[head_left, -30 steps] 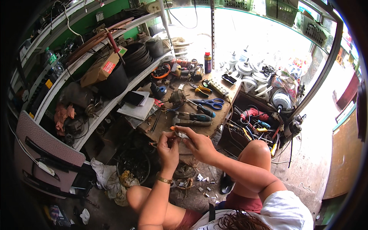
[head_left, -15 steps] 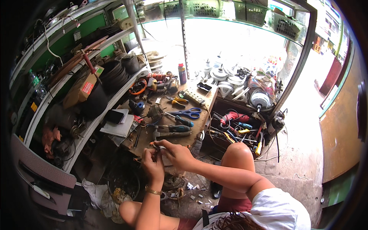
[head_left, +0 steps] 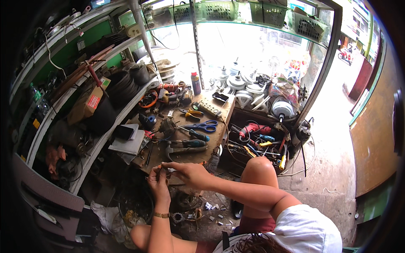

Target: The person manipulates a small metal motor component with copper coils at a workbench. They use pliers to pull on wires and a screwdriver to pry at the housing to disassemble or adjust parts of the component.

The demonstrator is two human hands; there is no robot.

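My left hand point(head_left: 159, 187), with a gold-coloured watch on its wrist, is raised in front of the bench's near edge. Its fingertips pinch a tiny piece with an orange tip, too small to name. My right hand point(head_left: 193, 174) reaches across from the right, its fingers closed against the left fingertips at that same piece. Just beyond the hands, a claw hammer point(head_left: 187, 149) lies on the wooden bench point(head_left: 158, 157). Behind it are a teal-handled screwdriver point(head_left: 199, 135), blue scissors point(head_left: 206, 125) and yellow-handled pliers point(head_left: 194, 113). A small motor part point(head_left: 168, 125) sits left of the scissors.
A power strip point(head_left: 207, 109) and a spray can point(head_left: 195, 83) stand farther back. A tool-filled drawer point(head_left: 261, 139) is right of the bench, below white fan motors point(head_left: 238, 82). Loaded shelves point(head_left: 114, 126) line the left. Small scraps point(head_left: 213, 206) litter the floor.
The whole view has shifted slightly left. Both hands stay together at the small piece, a little farther left, and the left fingers are straighter and more upright.
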